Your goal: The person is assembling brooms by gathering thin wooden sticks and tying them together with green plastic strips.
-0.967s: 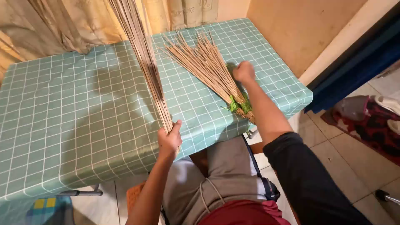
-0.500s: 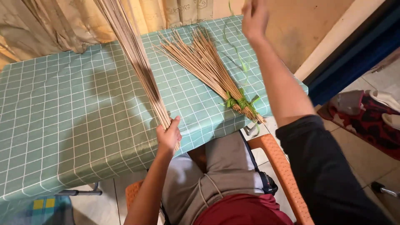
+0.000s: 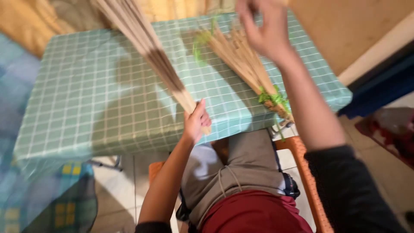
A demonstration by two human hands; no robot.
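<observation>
My left hand point(image 3: 196, 121) grips the lower end of a long bundle of thin tan sticks point(image 3: 142, 43), which slants up and away over the table. My right hand point(image 3: 263, 30) is raised high above the table, fingers curled, pinching a thin green strip point(image 3: 199, 43) that trails down blurred. Below it a second bundle of tan sticks point(image 3: 241, 60) lies fanned on the green checked tablecloth point(image 3: 86, 108), tied near the table edge with green strips point(image 3: 271, 97).
I sit on an orange chair point(image 3: 307, 181) at the table's near edge. Beige curtains point(image 3: 43, 17) hang behind the table. A wooden wall point(image 3: 345, 26) and a dark blue panel point(image 3: 379, 86) stand at the right. Checked cloth point(image 3: 51, 198) lies at lower left.
My right hand has risen from the tied end of the lying bundle to high above the table, drawing a green strip up. The view has swung and blurred. My left hand keeps its grip.
</observation>
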